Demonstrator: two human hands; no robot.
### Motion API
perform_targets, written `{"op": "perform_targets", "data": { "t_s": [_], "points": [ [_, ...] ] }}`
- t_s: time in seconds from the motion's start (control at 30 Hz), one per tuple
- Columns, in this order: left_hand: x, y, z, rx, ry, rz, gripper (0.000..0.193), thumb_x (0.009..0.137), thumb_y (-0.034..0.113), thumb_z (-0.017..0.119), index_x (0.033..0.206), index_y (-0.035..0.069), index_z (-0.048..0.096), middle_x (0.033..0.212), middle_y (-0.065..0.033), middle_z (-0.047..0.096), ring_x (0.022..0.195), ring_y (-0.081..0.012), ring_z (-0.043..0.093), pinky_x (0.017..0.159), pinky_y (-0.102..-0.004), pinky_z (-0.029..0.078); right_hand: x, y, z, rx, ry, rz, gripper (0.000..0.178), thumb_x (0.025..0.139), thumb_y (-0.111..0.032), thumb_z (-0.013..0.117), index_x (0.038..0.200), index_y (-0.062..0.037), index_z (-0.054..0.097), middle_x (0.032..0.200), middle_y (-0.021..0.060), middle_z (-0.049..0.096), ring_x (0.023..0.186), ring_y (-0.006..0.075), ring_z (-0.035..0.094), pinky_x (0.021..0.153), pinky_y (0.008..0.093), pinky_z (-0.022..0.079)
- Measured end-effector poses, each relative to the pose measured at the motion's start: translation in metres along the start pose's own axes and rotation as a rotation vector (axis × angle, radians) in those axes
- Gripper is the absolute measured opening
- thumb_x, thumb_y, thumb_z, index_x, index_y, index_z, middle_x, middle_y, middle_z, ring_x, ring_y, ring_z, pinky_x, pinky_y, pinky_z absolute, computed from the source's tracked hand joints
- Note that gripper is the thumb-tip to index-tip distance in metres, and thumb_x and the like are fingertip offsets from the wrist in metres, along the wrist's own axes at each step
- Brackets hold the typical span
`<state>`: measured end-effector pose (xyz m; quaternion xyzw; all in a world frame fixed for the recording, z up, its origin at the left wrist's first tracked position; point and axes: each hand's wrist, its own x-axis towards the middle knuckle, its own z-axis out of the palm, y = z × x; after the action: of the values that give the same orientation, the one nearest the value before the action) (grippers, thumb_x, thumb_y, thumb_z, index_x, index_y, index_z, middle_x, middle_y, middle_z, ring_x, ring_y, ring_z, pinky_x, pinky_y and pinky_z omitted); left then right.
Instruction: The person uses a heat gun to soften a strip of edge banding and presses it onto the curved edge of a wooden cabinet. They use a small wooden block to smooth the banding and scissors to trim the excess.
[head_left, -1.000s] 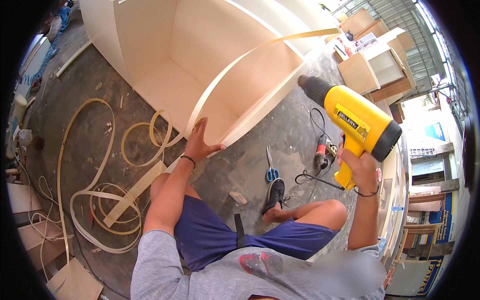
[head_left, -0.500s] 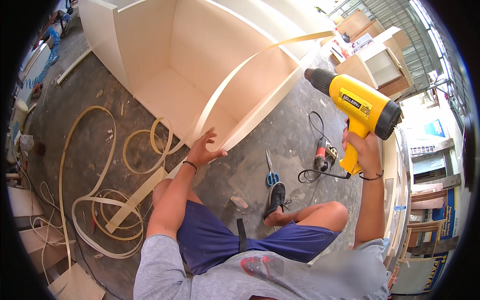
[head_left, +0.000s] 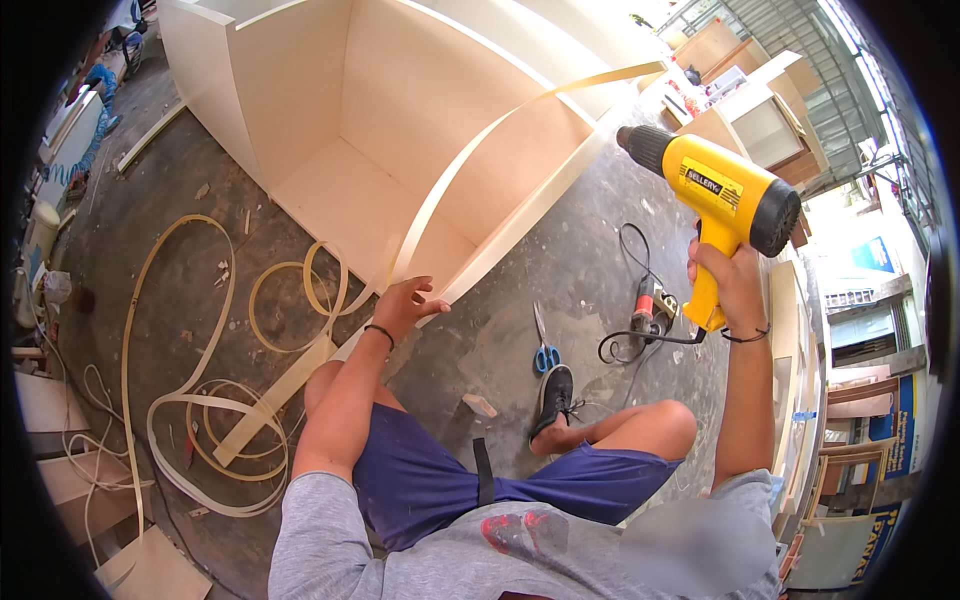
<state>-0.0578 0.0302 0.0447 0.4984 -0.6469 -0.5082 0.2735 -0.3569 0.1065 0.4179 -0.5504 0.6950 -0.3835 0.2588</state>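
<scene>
holding heat gun (head_left: 725,190), littered floor (head_left: 575,262), cluttered workshop (head_left: 850,100)

Left head-worn fisheye, near, looking down

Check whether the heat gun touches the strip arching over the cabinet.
Apart. The head view shows a plain gap between the nozzle of the heat gun and the strip, whose far end lies higher in the picture.
</scene>
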Motion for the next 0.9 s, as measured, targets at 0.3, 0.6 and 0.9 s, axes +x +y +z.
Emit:
{"op": "perform_targets", "data": {
  "t_s": [0.3,0.6,0.9],
  "points": [
    [-0.006,0.002,-0.004,0.04,0.011,0.03,0.077,0.07,0.043,0.082,0.126,-0.002,0.055,0.108,-0.0127,0.067,0.087,-0.0189,0.067,0.08,-0.0322,0.053,-0.004,-0.001,-0.003,-0.01,0.009,0.016,0.03,0.077,-0.01,0.064,0.104,0.0003,0.055,0.077,0.0048,0.059,0.059,0.0114,0.057,0.055,0.0242,0.046],
    [0.008,-0.025,-0.001,-0.42,0.083,0.008,0.068,0.093,0.055,0.051,0.125,-0.005,0.055,0.091,-0.0144,0.067,0.082,-0.0169,0.063,0.075,-0.0301,0.051,-0.018,-0.005,0.006,-0.036,-0.016,0.039,0.033,0.076,-0.009,0.062,0.106,0.001,0.054,0.077,0.0051,0.059,0.06,0.0114,0.057,0.057,0.0236,0.046],
    [0.006,-0.019,-0.013,-0.517,0.117,-0.148,0.081,0.092,0.066,0.039,0.123,-0.007,0.055,0.071,-0.0116,0.066,0.062,-0.0114,0.057,0.063,-0.0258,0.047,-0.04,-0.005,0.012,-0.065,-0.087,0.077,0.034,0.078,-0.007,0.063,0.11,0.002,0.054,0.082,0.0066,0.061,0.066,0.0122,0.058,0.062,0.025,0.047]
  ]
}}
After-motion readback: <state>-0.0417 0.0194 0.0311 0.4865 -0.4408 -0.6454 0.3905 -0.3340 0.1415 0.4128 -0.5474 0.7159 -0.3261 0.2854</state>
